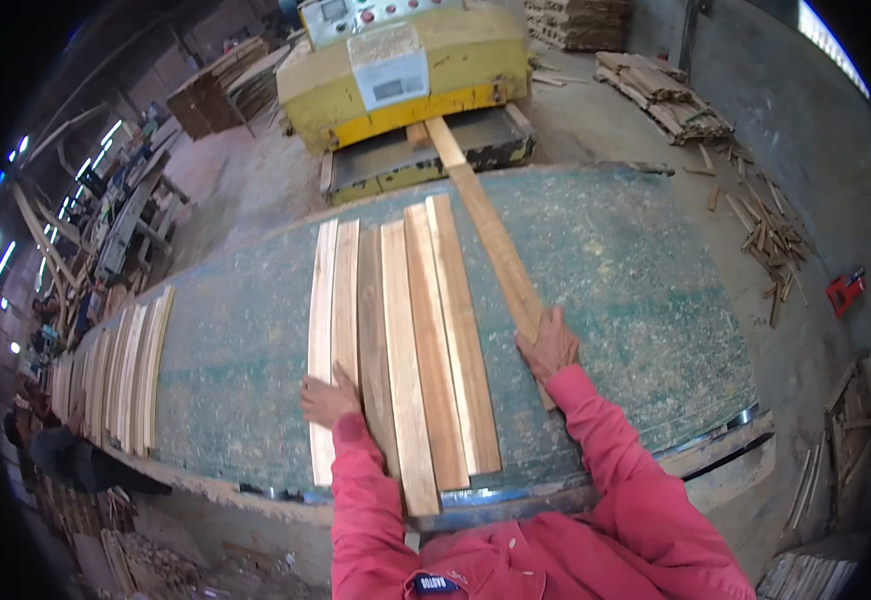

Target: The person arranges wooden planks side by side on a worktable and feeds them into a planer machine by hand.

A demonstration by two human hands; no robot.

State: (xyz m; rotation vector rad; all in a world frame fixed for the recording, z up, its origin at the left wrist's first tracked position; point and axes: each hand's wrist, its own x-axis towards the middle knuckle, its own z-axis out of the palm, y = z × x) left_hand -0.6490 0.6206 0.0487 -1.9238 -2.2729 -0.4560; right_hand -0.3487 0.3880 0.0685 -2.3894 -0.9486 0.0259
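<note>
My left hand (330,398) rests on the left boards of a side-by-side row of pale and brown wooden strips (408,380), fingers apart across the surface. To the right, my right hand (551,345) grips a long wooden board (496,240) near its lower end. This board slants away to another strip (446,140) at the low slot of a yellow machine (401,75). The row and long board lie on a worn green tabletop (646,270); the far end of the board reaches past its back edge.
Another row of strips (131,370) lies at left, beside a co-worker's dark sleeves (71,455). A cluttered bench (131,230) stands behind. Stacked wood (656,90), scattered offcuts (766,240) and a red tool (844,293) are on the floor at right, near a wall.
</note>
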